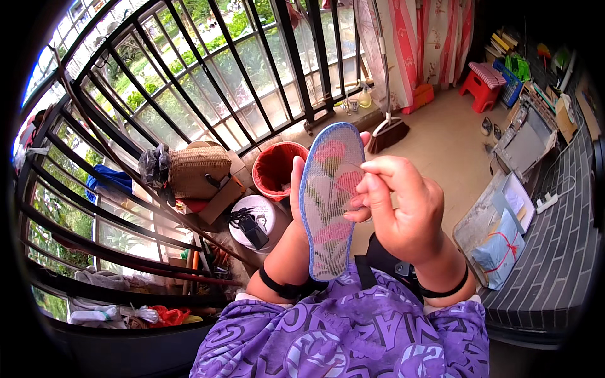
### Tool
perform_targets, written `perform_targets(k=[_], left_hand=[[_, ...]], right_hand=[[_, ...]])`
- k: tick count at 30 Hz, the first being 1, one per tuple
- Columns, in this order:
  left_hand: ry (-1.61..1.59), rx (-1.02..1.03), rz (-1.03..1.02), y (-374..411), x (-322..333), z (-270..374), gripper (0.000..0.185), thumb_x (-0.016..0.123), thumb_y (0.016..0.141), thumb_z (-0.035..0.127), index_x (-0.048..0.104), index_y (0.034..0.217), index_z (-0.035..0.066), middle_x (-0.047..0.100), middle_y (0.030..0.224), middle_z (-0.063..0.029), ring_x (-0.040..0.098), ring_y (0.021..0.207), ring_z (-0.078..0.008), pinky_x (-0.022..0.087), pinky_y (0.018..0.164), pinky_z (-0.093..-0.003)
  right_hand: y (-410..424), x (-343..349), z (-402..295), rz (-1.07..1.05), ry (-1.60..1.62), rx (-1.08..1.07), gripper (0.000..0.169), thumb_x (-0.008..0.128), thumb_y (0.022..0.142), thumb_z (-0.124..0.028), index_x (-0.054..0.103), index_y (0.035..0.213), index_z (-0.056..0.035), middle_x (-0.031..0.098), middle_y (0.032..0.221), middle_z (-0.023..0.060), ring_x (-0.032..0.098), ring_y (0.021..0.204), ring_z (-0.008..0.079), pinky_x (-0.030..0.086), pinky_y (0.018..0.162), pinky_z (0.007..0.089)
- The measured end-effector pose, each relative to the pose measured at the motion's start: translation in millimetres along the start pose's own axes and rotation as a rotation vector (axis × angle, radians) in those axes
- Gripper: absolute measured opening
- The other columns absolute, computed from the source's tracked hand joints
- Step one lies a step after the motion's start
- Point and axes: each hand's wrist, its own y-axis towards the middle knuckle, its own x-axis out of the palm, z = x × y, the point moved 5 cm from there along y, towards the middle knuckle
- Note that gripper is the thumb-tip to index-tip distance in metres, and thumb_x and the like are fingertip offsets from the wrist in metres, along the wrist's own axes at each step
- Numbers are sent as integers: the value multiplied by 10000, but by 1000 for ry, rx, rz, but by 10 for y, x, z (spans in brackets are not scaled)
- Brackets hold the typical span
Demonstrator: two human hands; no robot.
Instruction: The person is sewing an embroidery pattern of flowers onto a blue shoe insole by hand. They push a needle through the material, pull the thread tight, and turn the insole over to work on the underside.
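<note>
An embroidered shoe insole with a blue edge and pink flowers with green leaves stands nearly upright before me. My left hand holds it from behind, the thumb along its left edge and a fingertip showing past its upper right edge. At the insole's right side, my right hand pinches something thin, seemingly a needle or thread, between thumb and forefinger, close to the flowers. The other fingers of that hand are curled near the insole's edge. Most of my left hand's fingers are hidden behind the insole.
Left of my hands stand a red-lined bin, a white round container with a black adapter on it, and a wicker basket. Black metal railings run along the left. A broom, red stool and boxes stand farther off.
</note>
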Motion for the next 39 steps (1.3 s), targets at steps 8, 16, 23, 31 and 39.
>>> perform_targets(k=[8,16,23,31,39], left_hand=[[-33,190,99,-45,-63,9,626,361,855,550,411,1254,71,312,1325,-277,485,1057,-406,423,864,-488],[-114,222,23,-47,-77,-48,508,370,851,562,438,1244,248,303,1326,-282,480,1011,-469,442,804,-527],[-74,239,37,-47,-47,-59,454,404,860,519,444,1225,251,324,1307,-294,493,990,-474,452,781,-532],[630,191,170,-80,25,31,877,492,777,593,215,1347,-14,481,1084,-93,482,913,-145,379,786,-266],[1314,430,287,-210,338,229,728,732,671,71,348,1280,-35,480,1177,-155,493,1072,-213,372,917,-311]], right_hand=[[18,76,-147,-79,-263,-319,172,595,674,0,520,828,-11,520,595,98,541,528,271,431,484,349],[-2,70,-148,-131,-279,-360,183,601,661,-7,503,816,-12,497,582,90,525,523,272,422,486,356],[-8,56,-135,-140,-305,-353,176,593,666,-4,499,814,-13,483,574,90,515,515,275,418,481,358],[-13,58,-77,-189,-385,-309,169,587,693,-2,517,847,-1,498,587,116,520,512,283,418,468,343],[-180,-60,649,-160,974,473,142,486,880,-75,554,975,5,573,706,25,491,501,53,379,421,165]])
